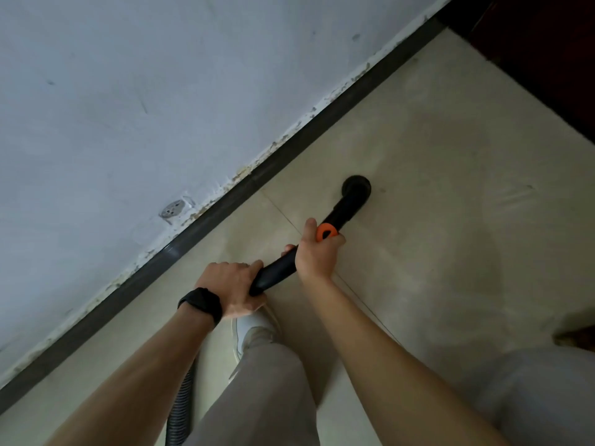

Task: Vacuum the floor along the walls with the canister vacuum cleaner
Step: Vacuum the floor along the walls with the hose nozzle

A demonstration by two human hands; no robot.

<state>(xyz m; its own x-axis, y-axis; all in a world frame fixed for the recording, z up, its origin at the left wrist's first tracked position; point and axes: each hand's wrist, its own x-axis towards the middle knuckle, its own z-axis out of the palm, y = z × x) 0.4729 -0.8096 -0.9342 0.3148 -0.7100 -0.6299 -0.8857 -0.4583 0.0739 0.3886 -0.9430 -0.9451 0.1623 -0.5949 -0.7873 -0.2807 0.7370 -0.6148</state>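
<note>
Left grip (230, 289) and right grip (317, 252) hold the curved black plastic tube (277, 271); its round black nozzle (356, 187), at one o'clock, apart from the dark skirting (225, 201), may miss edge dust.

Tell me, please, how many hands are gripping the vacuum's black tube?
2. The left hand grips the black tube at its near end; the right hand grips it farther along, beside the orange ring. Neither is hidden.

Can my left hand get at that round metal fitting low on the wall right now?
Probably yes: the left hand grips the vacuum tube near the fitting, nothing between, once it lets go.
</note>
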